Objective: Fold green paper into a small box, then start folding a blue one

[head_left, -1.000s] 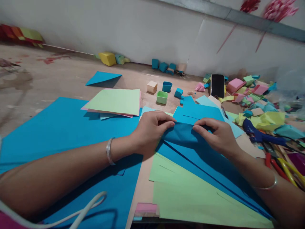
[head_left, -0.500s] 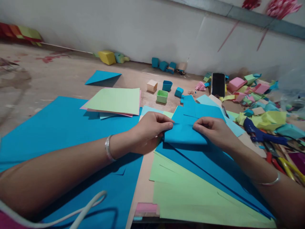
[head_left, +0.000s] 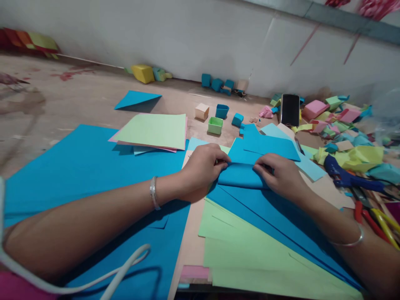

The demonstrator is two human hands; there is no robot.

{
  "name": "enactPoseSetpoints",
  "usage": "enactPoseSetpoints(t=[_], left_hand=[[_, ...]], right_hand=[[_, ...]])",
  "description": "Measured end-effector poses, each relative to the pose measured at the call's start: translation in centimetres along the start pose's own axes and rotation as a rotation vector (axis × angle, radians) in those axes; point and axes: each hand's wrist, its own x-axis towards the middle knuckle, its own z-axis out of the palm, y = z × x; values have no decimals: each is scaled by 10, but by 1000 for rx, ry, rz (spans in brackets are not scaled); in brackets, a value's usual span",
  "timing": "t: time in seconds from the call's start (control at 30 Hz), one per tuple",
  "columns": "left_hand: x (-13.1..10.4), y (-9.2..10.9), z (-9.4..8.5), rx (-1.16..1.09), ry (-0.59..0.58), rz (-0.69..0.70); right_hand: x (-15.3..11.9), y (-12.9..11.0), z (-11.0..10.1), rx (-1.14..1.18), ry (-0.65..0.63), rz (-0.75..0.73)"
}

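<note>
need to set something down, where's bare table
Bare tabletop lies left of the folded blue paper, behind the big blue sheet; a smaller patch separates that fold from the peach box. Crowded: beyond and right of the right hand (phone, paper scraps, blue tool).

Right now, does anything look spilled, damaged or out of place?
Yes: reddish stains mark the tabletop at far left, perhaps from a spill. A phone sits amid jumbled paper pieces at right, an odd spot for it. The folded blue paper in the left hand and right hand shows no visible tear.
</note>
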Motion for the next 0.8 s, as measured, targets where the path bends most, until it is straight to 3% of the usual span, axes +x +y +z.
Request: enactPoseSetpoints(t=[0.37,0.43,0.53,0.63,0.7,0.8], left_hand=[[1,-8,5,95,-75,105],[1,-8,5,178,-77,166],[2,-6,0,310,-77,361],[2,-4,-6,302,-194,548],[4,-6,-6,280,-263,584],[8,-7,-1,339,-260,546]], right_hand=[[4,1,9,-11,20,-3],[4,1,9,-4,22,7],[4,0,10,0,23,15],[4,0,10,-5,20,14],[4,-1,9,-11,25,9],[4,-3,9,-18,39,8]])
